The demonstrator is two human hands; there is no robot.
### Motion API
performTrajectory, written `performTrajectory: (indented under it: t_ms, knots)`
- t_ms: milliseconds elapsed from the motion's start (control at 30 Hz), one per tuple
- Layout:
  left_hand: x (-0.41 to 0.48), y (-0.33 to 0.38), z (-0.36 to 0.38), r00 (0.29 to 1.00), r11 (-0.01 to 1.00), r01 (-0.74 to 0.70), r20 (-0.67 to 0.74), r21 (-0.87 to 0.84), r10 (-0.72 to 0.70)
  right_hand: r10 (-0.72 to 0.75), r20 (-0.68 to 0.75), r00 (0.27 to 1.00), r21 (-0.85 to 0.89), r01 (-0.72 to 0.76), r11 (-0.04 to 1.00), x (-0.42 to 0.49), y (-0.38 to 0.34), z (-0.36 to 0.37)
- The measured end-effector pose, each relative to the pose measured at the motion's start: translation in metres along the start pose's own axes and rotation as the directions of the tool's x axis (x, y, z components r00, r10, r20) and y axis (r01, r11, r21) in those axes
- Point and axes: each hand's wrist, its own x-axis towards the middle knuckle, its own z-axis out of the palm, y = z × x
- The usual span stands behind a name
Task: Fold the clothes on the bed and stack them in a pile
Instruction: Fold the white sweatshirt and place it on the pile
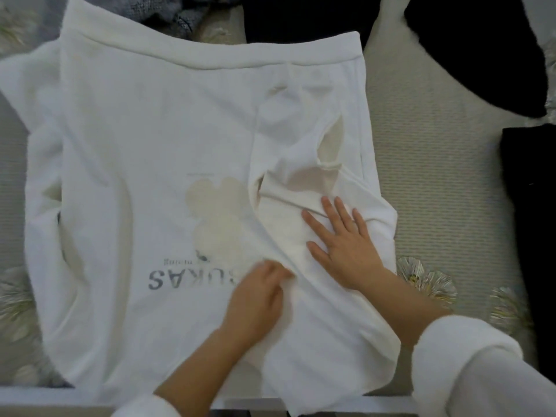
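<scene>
A white sweatshirt (pixel 144 139) lies spread flat on the bed, hem at the far side, with a pale flower print and grey upside-down letters facing me. Its right side and sleeve (pixel 304 182) are folded inward over the body. My right hand (pixel 343 239) rests flat with spread fingers on that folded sleeve. My left hand (pixel 258 299) pinches the fabric edge of the fold beside the letters, fingers closed on the cloth.
The beige ribbed bedspread (pixel 427 164) with flower motifs lies underneath. Black garments lie at the far right (pixel 481 49) and the right edge (pixel 529 236). A grey-blue garment (pixel 177 16) lies at the far middle. The white bed edge (pixel 36 398) runs along the near side.
</scene>
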Motion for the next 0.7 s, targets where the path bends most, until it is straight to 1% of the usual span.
performTrajectory:
  t_ms: [33,67,100,133,167,200,233,267,333,433,533,567,633,667,700]
  knots:
    - [0.017,-0.006,-0.011,0.982,0.986,0.158,-0.098,-0.056,-0.163,0.010,-0.006,1.000,0.014,-0.010,1.000,-0.001,-0.002,0.003]
    - [0.035,-0.012,-0.021,0.935,0.951,0.285,-0.186,-0.116,-0.303,0.011,-0.015,1.000,0.020,-0.010,1.000,-0.002,-0.004,0.005]
    - [0.055,-0.019,-0.031,0.872,0.905,0.388,-0.248,-0.175,-0.422,0.008,-0.023,1.000,0.025,-0.008,1.000,-0.002,-0.005,0.007]
    - [0.075,-0.025,-0.039,0.807,0.849,0.470,-0.273,-0.241,-0.524,0.007,-0.028,1.000,0.032,-0.007,0.999,-0.001,-0.005,0.008]
    - [0.096,-0.029,-0.048,0.748,0.788,0.528,-0.264,-0.318,-0.608,0.009,-0.031,0.999,0.041,-0.007,0.999,0.000,-0.005,0.008]
    - [0.116,-0.032,-0.055,0.706,0.732,0.555,-0.242,-0.395,-0.666,0.009,-0.031,0.999,0.048,-0.007,0.999,0.000,-0.005,0.008]
    - [0.135,-0.034,-0.061,0.686,0.696,0.562,-0.218,-0.446,-0.694,0.008,-0.027,1.000,0.047,-0.007,0.999,0.000,-0.005,0.007]
    - [0.153,-0.034,-0.067,0.689,0.683,0.559,-0.196,-0.470,-0.698,0.008,-0.023,1.000,0.043,-0.007,0.999,0.000,-0.004,0.008]
    - [0.188,-0.032,-0.076,0.717,0.666,0.545,-0.129,-0.510,-0.686,0.007,-0.019,1.000,0.046,-0.006,0.999,-0.001,-0.003,0.009]
    - [0.234,-0.028,-0.083,0.727,0.593,0.544,-0.020,-0.594,-0.687,0.002,-0.025,1.000,0.066,0.000,0.998,-0.001,-0.002,0.011]
    - [0.263,-0.018,-0.082,0.719,0.563,0.520,-0.026,-0.642,-0.695,0.000,-0.039,0.999,0.072,0.003,0.997,-0.001,-0.003,0.015]
    - [0.271,-0.015,-0.081,0.714,0.530,0.517,-0.003,-0.672,-0.700,0.003,-0.044,0.999,0.083,0.001,0.997,0.000,-0.003,0.015]
    - [0.280,-0.009,-0.079,0.703,0.420,0.549,0.127,-0.723,-0.700,0.007,-0.039,0.999,0.099,-0.003,0.995,0.000,-0.003,0.013]
    - [0.281,-0.005,-0.080,0.707,0.383,0.582,0.213,-0.717,-0.674,0.009,-0.030,1.000,0.099,-0.006,0.995,0.000,-0.003,0.012]
    - [0.281,-0.001,-0.083,0.715,0.371,0.607,0.281,-0.703,-0.640,0.011,-0.024,1.000,0.100,-0.008,0.995,0.000,-0.003,0.011]
